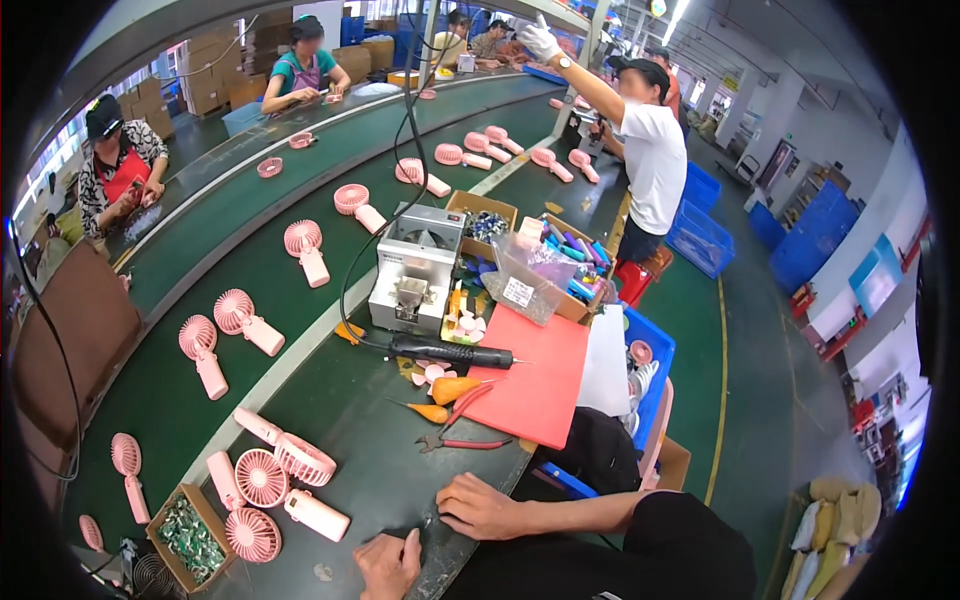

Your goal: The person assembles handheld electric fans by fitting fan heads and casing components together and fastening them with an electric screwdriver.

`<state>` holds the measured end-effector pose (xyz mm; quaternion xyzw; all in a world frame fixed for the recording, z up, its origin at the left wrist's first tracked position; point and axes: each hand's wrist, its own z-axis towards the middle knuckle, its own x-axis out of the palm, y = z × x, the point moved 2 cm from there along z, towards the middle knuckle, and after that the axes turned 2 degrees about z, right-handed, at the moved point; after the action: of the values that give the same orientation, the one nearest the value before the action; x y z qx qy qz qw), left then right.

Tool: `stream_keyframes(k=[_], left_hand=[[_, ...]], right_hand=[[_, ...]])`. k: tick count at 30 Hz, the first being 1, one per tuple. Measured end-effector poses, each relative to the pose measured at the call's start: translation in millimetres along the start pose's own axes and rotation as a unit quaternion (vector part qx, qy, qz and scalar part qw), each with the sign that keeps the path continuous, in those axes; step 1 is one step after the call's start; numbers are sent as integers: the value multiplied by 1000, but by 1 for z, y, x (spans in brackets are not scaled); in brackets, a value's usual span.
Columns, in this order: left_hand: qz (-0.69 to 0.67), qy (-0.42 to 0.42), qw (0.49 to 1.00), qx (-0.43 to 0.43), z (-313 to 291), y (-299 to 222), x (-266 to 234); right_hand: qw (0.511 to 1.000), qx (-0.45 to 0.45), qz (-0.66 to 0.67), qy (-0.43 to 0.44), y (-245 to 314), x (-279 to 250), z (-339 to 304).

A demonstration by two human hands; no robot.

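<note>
My left hand (388, 565) rests at the near edge of the green work table (370, 450), its fingers curled in and its thumb laid alongside. Just to its right, my right hand (480, 506) lies on the table corner with bent fingers. Nothing shows in either hand. Left of them is a cluster of pink handheld fans (262, 477), several tipped on their sides. One pink fan body (317, 514) is closest to my left hand. Beyond my right hand lie red-handled pliers (465, 443), orange-handled tools (428, 411) and a red sheet (525, 375).
A black electric screwdriver (450, 351) lies by a metal screw feeder (415, 270). A cardboard box of small green parts (190, 540) stands at the near left. More fans (235, 315) lie on the green conveyor (330, 330). Co-workers (650, 160) are farther back; blue crates (700, 235) stand right.
</note>
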<state>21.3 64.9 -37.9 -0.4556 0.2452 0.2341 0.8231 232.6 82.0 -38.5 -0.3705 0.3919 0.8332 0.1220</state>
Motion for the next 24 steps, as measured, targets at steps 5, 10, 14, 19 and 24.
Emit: stream_keyframes(k=[5, 10, 14, 19, 24], left_hand=[[-44, 83, 995, -22, 8, -2, -1], [-113, 55, 987, -95, 18, -3, -10], [-154, 39, 974, -159, 23, 6, -19], [-164, 95, 975, -112, 28, 20, -25], [-44, -72, 994, 68, -10, 14, -20]], right_hand=[[1000, 8, -7, 1, 0, 3, -2], [999, 22, -26, 35, 2, 4, 2], [996, 36, -12, 75, 1, 4, 7], [990, 69, 37, 113, -8, -2, 17], [921, 225, 222, 225, -19, -33, 47]])
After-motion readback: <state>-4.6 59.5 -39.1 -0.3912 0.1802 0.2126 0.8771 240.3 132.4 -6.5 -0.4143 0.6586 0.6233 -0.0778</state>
